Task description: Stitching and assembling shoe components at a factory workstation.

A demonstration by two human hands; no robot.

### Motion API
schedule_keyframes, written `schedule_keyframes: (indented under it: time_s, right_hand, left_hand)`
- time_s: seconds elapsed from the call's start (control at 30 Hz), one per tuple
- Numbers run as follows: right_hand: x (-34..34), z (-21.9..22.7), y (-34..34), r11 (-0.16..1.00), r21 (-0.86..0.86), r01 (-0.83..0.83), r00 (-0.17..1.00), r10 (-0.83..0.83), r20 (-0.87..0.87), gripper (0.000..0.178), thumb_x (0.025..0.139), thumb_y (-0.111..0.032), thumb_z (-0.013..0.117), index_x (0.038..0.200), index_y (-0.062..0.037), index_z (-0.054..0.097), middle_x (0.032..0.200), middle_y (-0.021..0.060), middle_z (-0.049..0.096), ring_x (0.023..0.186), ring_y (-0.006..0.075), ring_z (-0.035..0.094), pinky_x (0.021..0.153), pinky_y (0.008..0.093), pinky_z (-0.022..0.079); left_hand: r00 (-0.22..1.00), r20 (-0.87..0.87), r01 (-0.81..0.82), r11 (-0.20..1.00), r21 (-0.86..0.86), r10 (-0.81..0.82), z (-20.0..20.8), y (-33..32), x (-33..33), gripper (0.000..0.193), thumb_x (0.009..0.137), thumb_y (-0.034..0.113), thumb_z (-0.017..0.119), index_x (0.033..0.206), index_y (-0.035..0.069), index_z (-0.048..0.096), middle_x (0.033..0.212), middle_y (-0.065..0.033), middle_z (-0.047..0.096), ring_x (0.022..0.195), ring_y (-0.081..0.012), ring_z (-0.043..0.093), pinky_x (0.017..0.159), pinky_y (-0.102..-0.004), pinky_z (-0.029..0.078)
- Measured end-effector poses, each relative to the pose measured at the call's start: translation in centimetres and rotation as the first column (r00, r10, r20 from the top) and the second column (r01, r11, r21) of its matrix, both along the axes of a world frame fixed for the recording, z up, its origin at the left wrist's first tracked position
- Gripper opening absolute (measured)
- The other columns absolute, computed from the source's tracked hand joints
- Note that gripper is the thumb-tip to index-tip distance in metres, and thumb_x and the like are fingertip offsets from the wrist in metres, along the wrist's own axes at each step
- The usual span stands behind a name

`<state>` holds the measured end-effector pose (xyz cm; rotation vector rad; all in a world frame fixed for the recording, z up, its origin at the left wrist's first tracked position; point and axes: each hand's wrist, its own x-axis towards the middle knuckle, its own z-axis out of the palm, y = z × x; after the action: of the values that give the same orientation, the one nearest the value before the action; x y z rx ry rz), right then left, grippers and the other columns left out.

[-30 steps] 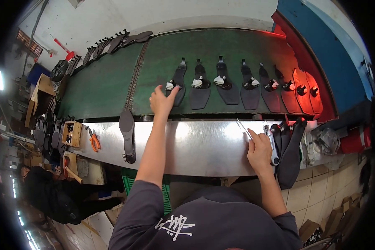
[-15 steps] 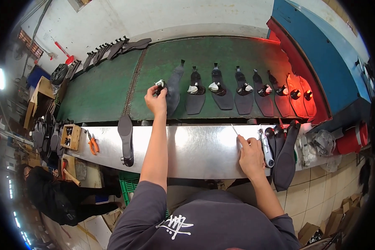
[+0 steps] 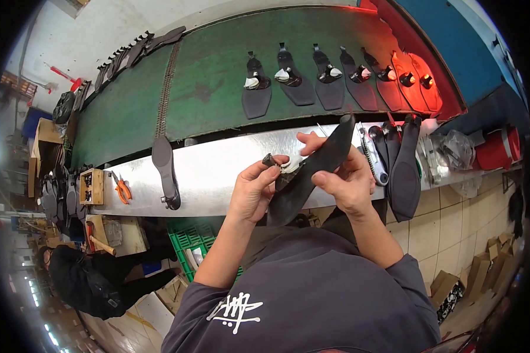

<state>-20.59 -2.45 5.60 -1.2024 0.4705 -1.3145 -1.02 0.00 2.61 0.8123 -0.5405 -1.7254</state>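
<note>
Over the metal bench, my right hand (image 3: 354,183) grips a dark shoe sole (image 3: 321,170), tilted with its narrow end up and right. Between the thumb and fingers of my left hand (image 3: 252,191) is a dark strap piece with a white bow-like ornament (image 3: 290,165). It is held against or close by the sole's left side; whether they are joined I cannot tell. The sole hides part of the piece and some of my right fingers. Beyond them, several soles (image 3: 256,101) with ornamented black pieces on top lie in a row on the green belt (image 3: 212,59).
Orange-handled pliers (image 3: 122,191), a wooden box (image 3: 92,187) and a single sole (image 3: 164,159) are on the bench's left part. A cutter knife (image 3: 376,156) and more soles (image 3: 405,182) lie at right. A person in black (image 3: 82,279) is at lower left.
My left hand has drawn back from the belt to the bench with the ornamented piece. The nearest sole has left the belt and is now in my right hand. The view has shifted.
</note>
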Motion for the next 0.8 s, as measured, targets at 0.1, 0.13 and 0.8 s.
schedule_keyframes:
  time_s: [0.1,0.13,0.8]
  right_hand:
    - [-0.5,0.3,0.7,0.987,0.161,-0.004,0.977,-0.03,0.209,0.03,0.077,0.0,0.068,0.082,-0.0087,0.039,0.101,0.012,0.057,0.1,0.0203,0.057,0.101,0.0417,0.04]
    - [-0.8,1.2,1.2,0.975,0.223,0.015,0.98,-0.059,0.19,0.029,0.077,0.001,0.066,0.085,-0.0082,0.04,0.094,0.0088,0.052,0.086,0.0154,0.053,0.091,0.0355,0.044]
    - [-1.3,-0.5,5.7,0.995,-0.048,0.086,0.841,-0.098,-0.532,0.047,0.071,-0.003,0.074,0.116,0.0028,0.061,0.102,0.0125,0.065,0.093,0.0181,0.062,0.084,0.026,0.045]
  left_hand:
    - [0.998,0.027,-0.059,0.998,0.01,0.059,-0.3,0.5,0.0,0.02,0.088,0.003,0.061,0.108,0.0,0.064,0.108,-0.011,0.065,0.092,-0.0179,0.065,0.08,-0.0308,0.057]
    - [0.997,0.037,-0.065,0.997,-0.031,0.066,-0.3,0.7,0.3,0.021,0.089,0.003,0.06,0.109,0.0,0.063,0.108,-0.0118,0.065,0.093,-0.0182,0.064,0.08,-0.0318,0.057]
    - [0.999,0.045,-0.001,0.975,-0.22,0.011,-1.4,3.5,1.3,0.033,0.078,-0.006,0.065,0.11,-0.001,0.06,0.116,-0.0183,0.061,0.106,-0.0226,0.06,0.09,-0.0339,0.052]
